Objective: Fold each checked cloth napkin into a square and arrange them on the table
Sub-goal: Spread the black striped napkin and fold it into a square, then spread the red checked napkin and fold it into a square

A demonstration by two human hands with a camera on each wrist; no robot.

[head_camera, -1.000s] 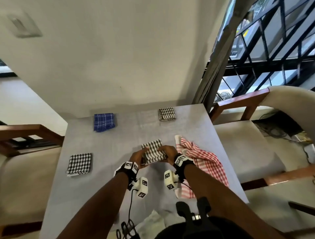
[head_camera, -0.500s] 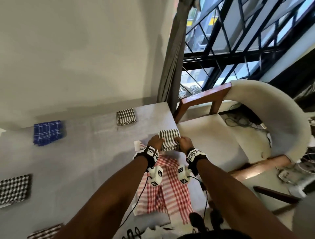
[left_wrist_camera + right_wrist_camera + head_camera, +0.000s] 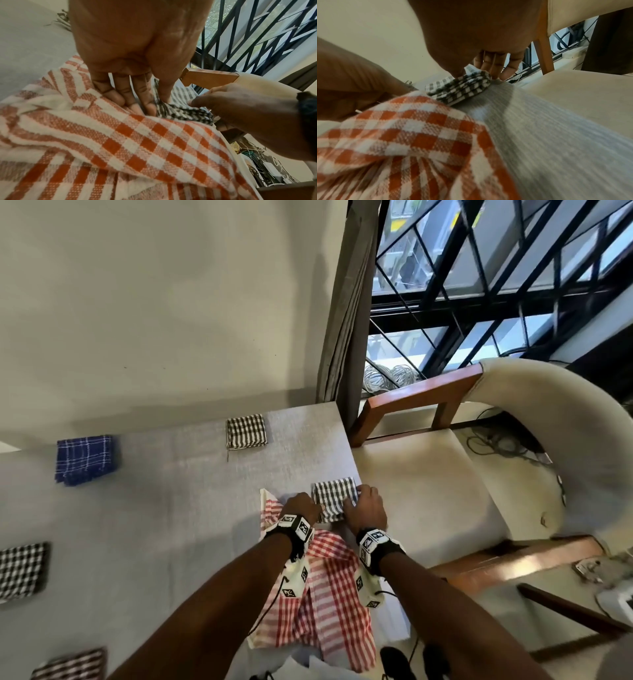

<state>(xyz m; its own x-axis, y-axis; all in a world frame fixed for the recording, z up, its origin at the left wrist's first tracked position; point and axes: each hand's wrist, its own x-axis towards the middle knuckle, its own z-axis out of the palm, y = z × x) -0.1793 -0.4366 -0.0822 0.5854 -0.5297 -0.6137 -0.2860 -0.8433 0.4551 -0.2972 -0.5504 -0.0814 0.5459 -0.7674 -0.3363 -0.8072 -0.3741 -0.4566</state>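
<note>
Grey checked napkin point(image 3: 334, 498), folded into a thick square, sits at the tabletop point(image 3: 164, 508) edge nearest the chair point(image 3: 421, 491). Left hand point(image 3: 301, 506) pinches its near corner between thumb and forefinger; right hand point(image 3: 367, 507) clasps its chair-side edge, both grips closed on it. Red checked cloth point(image 3: 329, 607) lies unfolded just behind the napkin.

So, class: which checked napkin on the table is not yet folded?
The red-and-white napkin, lying rumpled under the wrists; the others are all folded squares.
</note>
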